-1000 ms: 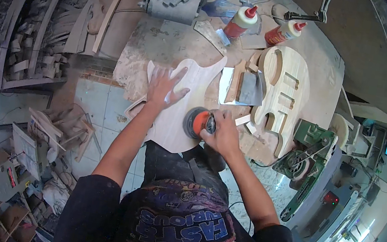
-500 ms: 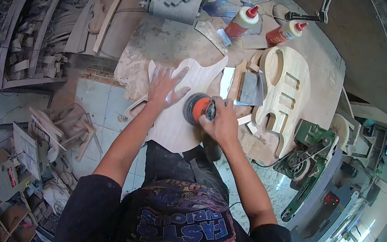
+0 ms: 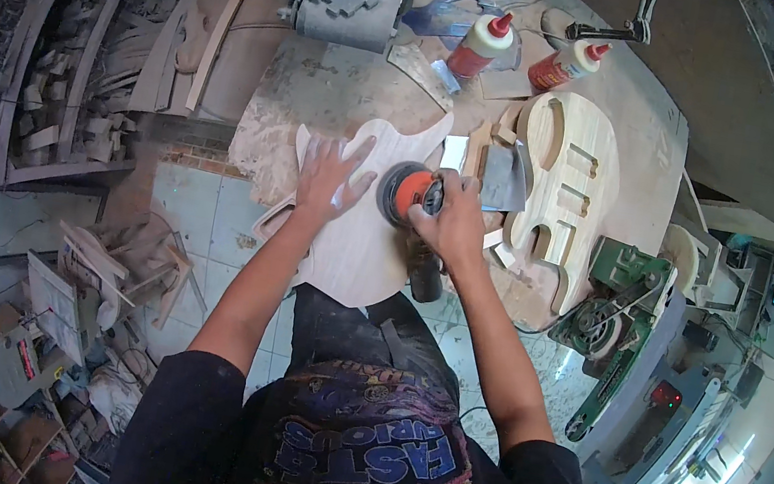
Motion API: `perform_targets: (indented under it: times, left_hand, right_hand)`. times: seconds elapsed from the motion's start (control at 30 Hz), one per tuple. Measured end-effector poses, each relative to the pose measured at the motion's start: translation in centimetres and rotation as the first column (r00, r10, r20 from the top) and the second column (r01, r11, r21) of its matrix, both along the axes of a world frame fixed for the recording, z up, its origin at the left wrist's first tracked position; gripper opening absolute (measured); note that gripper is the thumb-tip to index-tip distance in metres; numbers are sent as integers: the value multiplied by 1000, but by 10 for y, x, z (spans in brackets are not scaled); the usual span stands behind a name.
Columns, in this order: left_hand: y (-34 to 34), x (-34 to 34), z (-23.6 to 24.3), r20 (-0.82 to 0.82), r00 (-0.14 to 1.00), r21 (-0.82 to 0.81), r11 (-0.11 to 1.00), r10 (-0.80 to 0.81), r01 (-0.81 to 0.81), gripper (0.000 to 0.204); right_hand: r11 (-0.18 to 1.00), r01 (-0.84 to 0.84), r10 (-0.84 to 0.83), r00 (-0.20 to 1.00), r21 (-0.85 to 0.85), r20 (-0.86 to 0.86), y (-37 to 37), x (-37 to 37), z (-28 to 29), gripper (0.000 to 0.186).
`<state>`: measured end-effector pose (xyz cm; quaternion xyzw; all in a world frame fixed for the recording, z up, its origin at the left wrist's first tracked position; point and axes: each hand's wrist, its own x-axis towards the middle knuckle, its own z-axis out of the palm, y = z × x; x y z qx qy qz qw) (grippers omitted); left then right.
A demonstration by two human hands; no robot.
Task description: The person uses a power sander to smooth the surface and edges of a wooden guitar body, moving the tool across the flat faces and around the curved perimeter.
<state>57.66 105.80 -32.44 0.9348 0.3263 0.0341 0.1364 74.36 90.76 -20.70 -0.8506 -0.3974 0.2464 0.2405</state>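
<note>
A pale wooden guitar body [image 3: 356, 255] lies flat at the near edge of the workbench, its lower end reaching over the edge towards my waist. My left hand [image 3: 329, 177] rests on its left part with fingers spread, pressing against the wood. In my right hand [image 3: 452, 218] is an orange and black orbital sander [image 3: 407, 192], my fingers wrapped round its top. The sander's round pad sits on the right side of the guitar body, and its dark dust canister [image 3: 424, 273] points back towards me.
Right of the work lies a second guitar body [image 3: 579, 181] with routed cavities, beside a grey sandpaper sheet [image 3: 502, 179] and wood offcuts. Two glue bottles [image 3: 482, 46] with red caps stand farther back on the workbench [image 3: 307, 77]. A green belt machine [image 3: 616, 299] borders the right side.
The sander has moved slightly away from me and to the right across the wood, with my right hand on it. My left hand stays nearly where it was.
</note>
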Motion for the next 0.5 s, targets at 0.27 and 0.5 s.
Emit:
perform_targets:
  times: [0.27, 0.5]
  left_hand:
    - [0, -2, -1, 16, 1000, -5, 1000, -3, 3, 68]
    - [0, -2, 1, 3, 1000, -7, 1000, -8, 8, 67]
  right_hand:
    - [993, -94, 95, 995, 64, -8, -14, -10, -4, 59]
    - [991, -135, 133, 990, 19, 52, -20, -8, -5, 60]
